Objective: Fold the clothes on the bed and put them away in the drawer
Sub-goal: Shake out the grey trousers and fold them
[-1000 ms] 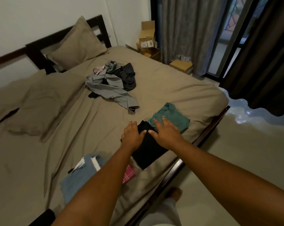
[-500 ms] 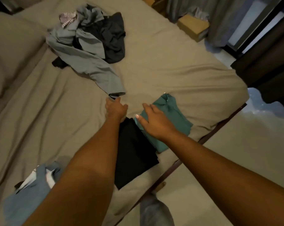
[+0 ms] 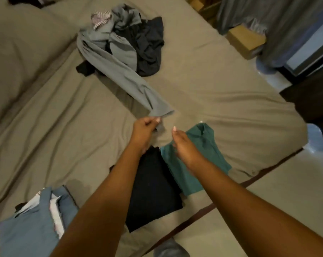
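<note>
The big bed (image 3: 221, 93) fills most of the view, and a tan sheet covers it. A fat tan pillow (image 3: 18, 62) lies at its left side. A grey curtain (image 3: 286, 25) hangs at the top right, past the bed.

A heap of loose clothes (image 3: 138, 39) sits near the far middle of the bed. A dark top (image 3: 149, 47) and a small stripy piece (image 3: 99, 19) are bunched up in it. One long grey piece (image 3: 123, 76) runs out of the heap toward the person, and its end is lifted off the sheet.

At the near left corner, a blue pile (image 3: 31, 230) of folded clothes lies on the bed, with white bits showing between the layers. A folded black cloth (image 3: 155, 191) lies flat by the near edge. A folded green cloth (image 3: 201, 162) lies just beside it on the right, and the two touch. A brown box (image 3: 246, 39) stands on the floor next to the curtain.

The left hand (image 3: 144, 130) pinches the end of the long grey piece between thumb and fingers. The right hand (image 3: 184, 147) is above the edge of the green cloth, fingers loose and apart, holding nothing.
</note>
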A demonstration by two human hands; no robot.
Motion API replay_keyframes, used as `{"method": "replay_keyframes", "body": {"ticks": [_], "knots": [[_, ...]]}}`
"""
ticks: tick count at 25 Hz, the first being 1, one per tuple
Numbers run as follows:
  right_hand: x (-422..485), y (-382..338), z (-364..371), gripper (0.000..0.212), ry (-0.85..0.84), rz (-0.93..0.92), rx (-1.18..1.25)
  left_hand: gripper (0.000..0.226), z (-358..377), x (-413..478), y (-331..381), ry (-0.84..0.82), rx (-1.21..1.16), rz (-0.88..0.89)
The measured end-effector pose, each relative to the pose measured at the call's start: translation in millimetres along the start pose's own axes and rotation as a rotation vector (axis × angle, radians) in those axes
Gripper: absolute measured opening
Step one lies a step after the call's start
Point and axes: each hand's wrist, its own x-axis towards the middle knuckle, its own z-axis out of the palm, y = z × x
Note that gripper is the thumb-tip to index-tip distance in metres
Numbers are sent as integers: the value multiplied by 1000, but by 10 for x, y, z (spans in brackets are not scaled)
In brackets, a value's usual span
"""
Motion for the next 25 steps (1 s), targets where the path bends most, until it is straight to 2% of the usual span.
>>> {"method": "replay_keyframes", "body": {"ticks": [3,5,6,8,11,13,14,16,17,18,20,22,23,24,25], "knots": [[-11,-195,74,59,-154,108,398,8,9,-1068,108,-305,-114,-112],[-166,-291,118,39,-165,95,391,10,-132,-1548,85,-492,-138,-237],[-314,-324,134,32,-146,64,344,15,-226,-1713,116,-523,-183,-287],[-635,-367,135,29,-207,29,341,37,-342,-1816,169,-425,-347,-358],[-1183,-470,-49,29,-450,51,406,72,-321,-1684,338,-138,-530,-387],[-1516,-539,-260,30,-582,58,332,78,-290,-1553,679,-31,-601,-353],[-1640,-527,-381,35,-583,61,256,76,-286,-1523,861,-18,-665,-337],[-1721,-445,-549,39,-452,41,82,51,-277,-1438,1149,28,-740,-252],[-1728,-415,-610,33,-344,20,31,36,-246,-1486,1262,56,-716,-192],[-1724,-407,-656,26,-241,-10,33,32,-190,-1610,1338,60,-688,-132],[-1713,-498,-703,27,-132,3,250,49,-30,-2023,1438,-85,-609,14],[-1708,-681,-732,58,-168,47,435,53,78,-2474,1391,-355,-551,25],[-1736,-771,-722,69,-217,62,462,48,84,-2672,1343,-456,-436,-19],[-1776,-836,-686,69,-264,52,465,42,78,-2837,1271,-580,-262,-52],[-1812,-875,-620,58,-300,35,438,37,55,-2935,1182,-661,-80,-96]]}}
